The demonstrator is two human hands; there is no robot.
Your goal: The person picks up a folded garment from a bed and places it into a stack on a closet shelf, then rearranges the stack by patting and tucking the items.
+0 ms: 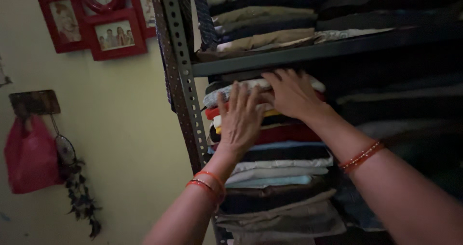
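Note:
A tall stack of folded clothes (282,177) in many colours fills a bay of a dark metal shelf rack (185,88). My left hand (239,117) lies flat with spread fingers against the front of the stack near its top. My right hand (292,94) rests palm down on the topmost folded piece, a pale patterned cloth (217,96), just under the shelf board above. Both wrists wear orange bangles. Neither hand grips anything.
A second stack of folded clothes (263,18) sits on the shelf above. Darker folded piles (400,105) lie to the right. On the yellow wall hang red photo frames (99,25), a pink bag (30,158) and a feathered ornament (77,187).

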